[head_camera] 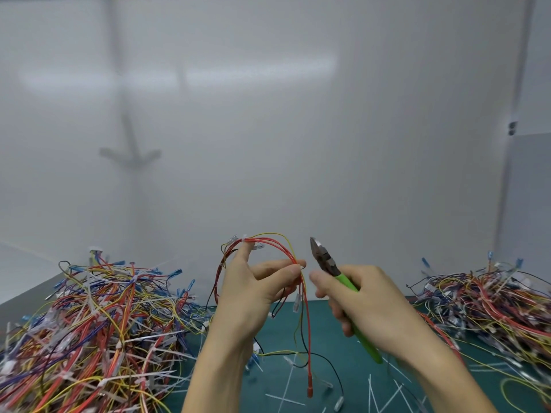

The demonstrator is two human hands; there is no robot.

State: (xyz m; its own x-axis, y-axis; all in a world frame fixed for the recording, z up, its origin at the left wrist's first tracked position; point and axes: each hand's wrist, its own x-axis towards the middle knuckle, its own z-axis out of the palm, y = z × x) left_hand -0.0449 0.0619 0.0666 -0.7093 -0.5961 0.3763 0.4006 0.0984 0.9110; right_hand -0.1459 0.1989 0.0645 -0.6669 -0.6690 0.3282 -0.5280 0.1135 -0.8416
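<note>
White cut tie strips (387, 391) lie scattered on the green mat (334, 338) below the wire bundle (262, 240), whose red, yellow and black leads hang down to the mat. The left hand (250, 293) holds the bundle raised, thumb and fingertips pinched together on the red wires and the forefinger up inside the loop. Just right of the bundle, not touching it, the right hand (366, 302) has its fingers curled round the green handles of the cutters (325, 259), blades pointing up. Tangled wire heaps lie well left (98, 323) and well right (492, 299) of the bundle, with a white wall (298, 129) behind it.
</note>
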